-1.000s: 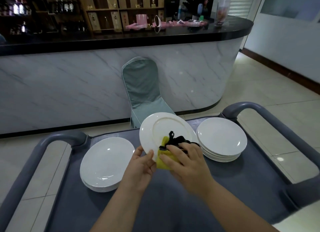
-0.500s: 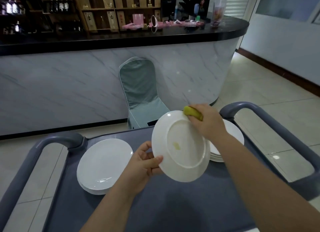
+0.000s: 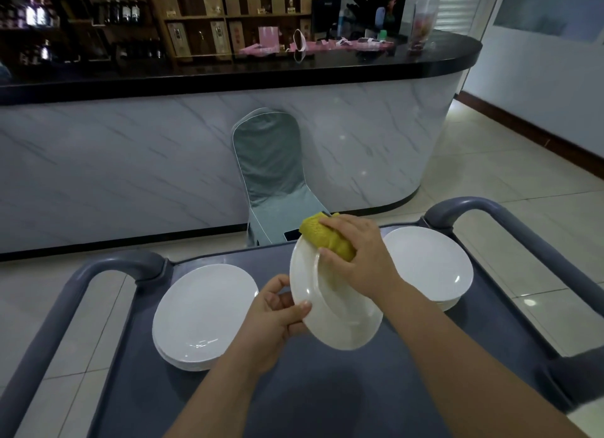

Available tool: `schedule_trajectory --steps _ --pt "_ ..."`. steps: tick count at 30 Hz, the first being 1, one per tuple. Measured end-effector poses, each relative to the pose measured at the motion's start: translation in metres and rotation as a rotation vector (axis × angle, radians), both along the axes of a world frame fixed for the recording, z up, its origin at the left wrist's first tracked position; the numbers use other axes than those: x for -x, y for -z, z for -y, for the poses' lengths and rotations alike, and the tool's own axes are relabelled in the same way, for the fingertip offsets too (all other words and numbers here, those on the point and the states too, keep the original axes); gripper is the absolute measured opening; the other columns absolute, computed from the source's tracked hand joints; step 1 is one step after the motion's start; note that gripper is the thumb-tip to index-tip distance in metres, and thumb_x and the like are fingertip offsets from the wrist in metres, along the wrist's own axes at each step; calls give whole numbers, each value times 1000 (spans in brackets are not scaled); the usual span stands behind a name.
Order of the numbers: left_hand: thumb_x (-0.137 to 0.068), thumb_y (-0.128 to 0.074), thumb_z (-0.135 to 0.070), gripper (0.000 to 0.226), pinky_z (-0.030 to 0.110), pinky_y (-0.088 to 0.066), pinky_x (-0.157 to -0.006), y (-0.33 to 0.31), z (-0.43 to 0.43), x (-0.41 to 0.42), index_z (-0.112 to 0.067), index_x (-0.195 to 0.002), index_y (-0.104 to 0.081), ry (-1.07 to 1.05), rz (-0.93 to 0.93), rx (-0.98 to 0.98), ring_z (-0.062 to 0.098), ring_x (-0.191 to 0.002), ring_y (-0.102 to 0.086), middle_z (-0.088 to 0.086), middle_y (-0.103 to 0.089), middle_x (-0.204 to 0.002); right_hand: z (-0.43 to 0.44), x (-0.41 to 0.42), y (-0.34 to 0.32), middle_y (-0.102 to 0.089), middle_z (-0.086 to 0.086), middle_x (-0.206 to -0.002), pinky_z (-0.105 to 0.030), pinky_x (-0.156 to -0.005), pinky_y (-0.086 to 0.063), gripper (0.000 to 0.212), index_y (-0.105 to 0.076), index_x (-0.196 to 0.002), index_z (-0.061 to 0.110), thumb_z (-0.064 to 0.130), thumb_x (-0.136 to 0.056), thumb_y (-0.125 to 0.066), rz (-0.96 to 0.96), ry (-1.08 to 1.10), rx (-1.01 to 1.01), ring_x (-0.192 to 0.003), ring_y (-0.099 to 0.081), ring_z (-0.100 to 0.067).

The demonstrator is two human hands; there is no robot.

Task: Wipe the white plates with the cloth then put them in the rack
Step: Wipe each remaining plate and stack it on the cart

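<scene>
Right hand (image 3: 359,258), clutching cloth (image 3: 323,238), slid onto the plate (image 3: 330,320); left grip (image 3: 274,320) pinches its edge.

**A:** Pretty dim overall. Daylight comes in from the right, and the floor tiles (image 3: 529,302) catch a few small glare spots.

**B:** Yeah, the back shelves (image 3: 98,19) go dark and mushy. The counter (image 3: 228,75) bows like fisheye. There's a soft shadow low on the cart (image 3: 327,388) and faint reflections on the plates (image 3: 202,307).
</scene>
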State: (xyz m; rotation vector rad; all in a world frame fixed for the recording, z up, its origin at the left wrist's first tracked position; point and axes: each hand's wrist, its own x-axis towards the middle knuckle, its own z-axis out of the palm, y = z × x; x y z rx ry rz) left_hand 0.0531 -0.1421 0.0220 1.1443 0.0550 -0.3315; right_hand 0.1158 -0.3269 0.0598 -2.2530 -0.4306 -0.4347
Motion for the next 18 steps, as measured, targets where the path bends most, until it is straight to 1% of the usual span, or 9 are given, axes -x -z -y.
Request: schedule_trajectory --steps 2,4,8,11,13,15,17,18 --pt "-74 -71 1 36 40 -60 -69 -4 2 -5 -3 -106 -55 -56 2 29 33 -88 -69 24 -68 -99 -16 10 -1 -57 8 -127 -38 -105 -36 48 -64 -125 27 40 -78 -65 97 -27 54 -113 -47 -25" --pt "-75 -64 0 34 37 -60 -67 -9 -2 -11 -3 -108 -56 -94 8 98 30 -88 -70 21 -69 -99 -28 23 1 -62 1 -124 -37 -99 -40 45 -69 -120 23 39 -78 -61 211 -43 102 -104 -52 -29" --pt "-79 -61 -3 33 37 -60 -68 -11 -6 -14 -5 -111 -57 -136 -24 195 28 -86 -71 18 -71 -100 -26 43 12 -64 -4 -121 -41 -91 -47 40 -71 -115 20 34 -79 -62 342 70 114 -99 -55 -31" --pt "-79 -59 -5 33 35 -60 -65 -8 3 -14 -5 -112 -58 -166 -104 274 26 -80 -72 17 -72 -99 -19 55 30 -66 -5 -121 -43 -81 -49 37 -72 -114 23 29 -77 -68 452 105 292 -101 -57 -34" --pt "-84 -56 -5 30 34 -61 -64 -5 7 -16 -6 -114 -57 -201 -162 342 24 -79 -72 16 -72 -99 -10 61 44 -67 -6 -120 -45 -78 -49 39 -73 -113 24 24 -74 -69 518 99 403 -103 -59 -37" --pt "-92 -51 -5 23 34 -61 -64 -3 5 -19 -8 -115 -55 -250 -186 394 23 -80 -73 13 -74 -99 7 64 55 -67 -7 -120 -46 -80 -49 43 -70 -116 24 21 -73 -68 569 74 424 -103 -58 -37" --pt "-94 -49 -5 23 34 -61 -63 -2 0 -22 -11 -115 -57 -264 -172 429 21 -81 -73 11 -74 -100 25 63 60 -66 -8 -121 -44 -88 -48 43 -66 -120 24 19 -77 -66 547 85 311 -104 -56 -34" --pt "-91 -51 -6 25 34 -61 -63 -3 -3 -22 -12 -115 -57 -253 -155 430 21 -83 -73 9 -74 -101 32 61 60 -64 -7 -122 -39 -95 -45 41 -66 -121 23 20 -79 -65 496 106 224 -104 -54 -31"
